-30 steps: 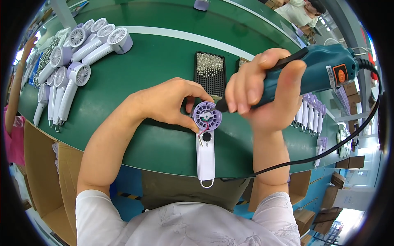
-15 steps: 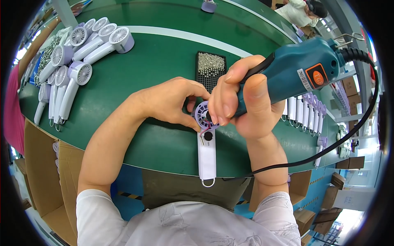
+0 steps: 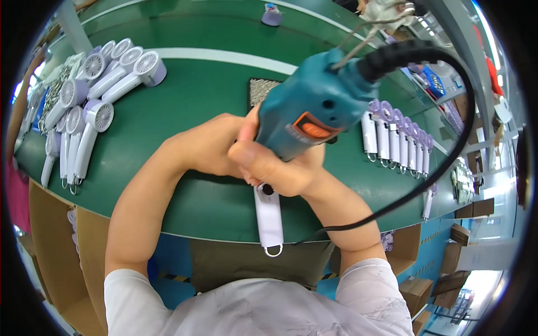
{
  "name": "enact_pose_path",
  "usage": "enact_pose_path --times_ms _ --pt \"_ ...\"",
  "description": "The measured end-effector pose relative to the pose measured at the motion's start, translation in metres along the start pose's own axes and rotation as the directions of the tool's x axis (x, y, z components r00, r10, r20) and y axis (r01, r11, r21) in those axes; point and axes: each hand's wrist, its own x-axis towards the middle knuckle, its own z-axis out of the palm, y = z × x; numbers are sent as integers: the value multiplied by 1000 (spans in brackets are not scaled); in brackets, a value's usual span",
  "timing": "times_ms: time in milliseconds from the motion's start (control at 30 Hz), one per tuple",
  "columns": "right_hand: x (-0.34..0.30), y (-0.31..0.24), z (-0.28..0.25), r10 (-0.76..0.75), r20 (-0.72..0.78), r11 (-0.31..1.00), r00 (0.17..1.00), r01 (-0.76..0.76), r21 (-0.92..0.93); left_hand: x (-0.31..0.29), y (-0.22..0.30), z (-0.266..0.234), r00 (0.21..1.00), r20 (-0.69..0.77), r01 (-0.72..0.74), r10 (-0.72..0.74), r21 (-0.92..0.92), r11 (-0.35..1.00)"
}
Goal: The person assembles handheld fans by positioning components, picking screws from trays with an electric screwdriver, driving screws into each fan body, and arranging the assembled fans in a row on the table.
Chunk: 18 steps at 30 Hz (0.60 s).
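A teal electric screwdriver (image 3: 314,103) with an orange label is gripped in my right hand (image 3: 280,172), its body slanting up to the right. Its tip is hidden behind my fingers. Beneath that hand lies a white handheld fan (image 3: 269,218), handle toward me, with a dark round button and a wire loop at its end. My hands cover the fan's head. My left hand (image 3: 217,144) reaches in from the left beside the fan's head; its fingers are hidden behind the right hand. Just beyond, partly covered by the screwdriver, is a black tray (image 3: 261,89) of small metal screws.
White and lilac fans lie piled on the green bench (image 3: 196,89) at the left (image 3: 130,81). Several more fans (image 3: 384,137) stand in a row at the right. The screwdriver's black cable (image 3: 434,179) loops over my right forearm. Cardboard boxes (image 3: 53,241) stand below the bench edge.
My right hand has swung left and the screwdriver has tipped steeper, now hiding the fan's head and my left fingers. The whole view has shifted slightly.
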Motion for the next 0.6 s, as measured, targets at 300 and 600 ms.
enact_pose_path --times_ms 300,600 --pt "-1 2 -5 -49 77 997 996 53 -51 -2 18 1 999 36 -3 2 22 1000" --pt "11 -34 -82 -390 -223 920 893 387 -57 2 3 0 994 77 -95 75 293 951"
